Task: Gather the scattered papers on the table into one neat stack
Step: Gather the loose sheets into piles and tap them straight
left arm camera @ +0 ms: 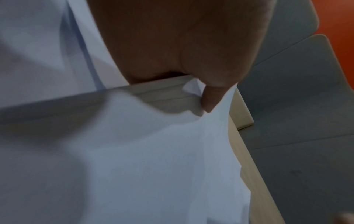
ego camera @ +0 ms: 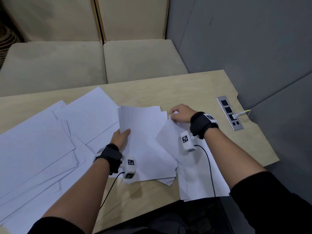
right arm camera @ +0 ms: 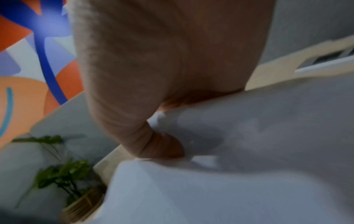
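white papers (ego camera: 42, 149), loosely fanned, overlapping

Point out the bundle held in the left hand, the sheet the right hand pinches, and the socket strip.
bundle (ego camera: 143, 132): head view, top sheet's middle.
sheet (ego camera: 168, 134): head view, lifted face.
socket strip (ego camera: 228, 109): head view, metal plate's middle.

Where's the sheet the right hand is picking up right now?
In the head view, the sheet is right of centre, pinched at its far corner by the right hand, overlapping the bundle the left hand holds.
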Motion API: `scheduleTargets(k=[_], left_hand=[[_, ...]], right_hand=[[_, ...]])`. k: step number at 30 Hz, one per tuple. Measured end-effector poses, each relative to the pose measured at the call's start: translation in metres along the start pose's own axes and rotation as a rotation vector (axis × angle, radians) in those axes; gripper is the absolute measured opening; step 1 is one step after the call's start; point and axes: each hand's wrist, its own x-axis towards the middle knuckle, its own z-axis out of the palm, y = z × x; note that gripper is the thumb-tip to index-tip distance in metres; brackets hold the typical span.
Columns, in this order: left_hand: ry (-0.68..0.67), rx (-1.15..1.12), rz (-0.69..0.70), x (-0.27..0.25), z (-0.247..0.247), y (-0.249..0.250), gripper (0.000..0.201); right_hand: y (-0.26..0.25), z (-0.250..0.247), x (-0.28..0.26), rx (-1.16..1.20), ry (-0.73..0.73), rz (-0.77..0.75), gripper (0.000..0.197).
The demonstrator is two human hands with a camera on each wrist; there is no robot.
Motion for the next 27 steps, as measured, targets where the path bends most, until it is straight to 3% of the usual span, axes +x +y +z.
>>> scheduleTargets(k=[3,8,10,13,14,17,19,21,23,26,27], left_hand=[[0.003,-0.014,-0.01,0.004,-0.002,-0.003,0.029],[-0.046,-0.119,-0.044,0.002,0.0,0.004,0.056],[-0.077,-0.126,-0.032,-0.002,0.001,0.009,0.056],[-0.03,-0.125,-0.005,-0.004,0.002,0.004,0.05],[-0.003,-0.071,0.018,-0.005,0.003,0.004,0.043],[0.038,0.141,0.051,-0.002,0.003,0.001,0.032],[0.034,0.171,0.048,0.002,0.002,0.001,0.026],[0.03,0.168,0.044,0.006,-0.001,-0.001,0.018],[0.019,0.147,0.044,0.007,-0.003,-0.002,0.014],[0.008,0.129,0.041,0.009,-0.004,-0.002,0.014],[0.006,0.126,0.04,0.009,-0.003,-0.002,0.015]], right_hand=[[-0.016,-0.002,0.015,0.092,-0.013,-0.018,0.018],[-0.008,0.003,0.039,0.179,0.118,-0.026,0.029],[0.003,0.015,0.043,0.255,0.187,0.03,0.04],[0.024,0.026,0.042,0.613,0.219,0.207,0.053],[0.035,0.025,0.038,0.587,0.249,0.261,0.055],[0.093,0.017,0.019,0.152,0.326,0.525,0.062],[0.127,0.013,-0.005,-0.09,0.258,0.768,0.083],[0.144,0.011,-0.024,-0.154,0.118,0.883,0.107],[0.158,0.013,-0.027,-0.042,0.059,0.897,0.127],[0.175,0.02,-0.021,0.161,0.082,0.936,0.166],[0.174,0.023,-0.021,0.195,0.09,0.917,0.161]])
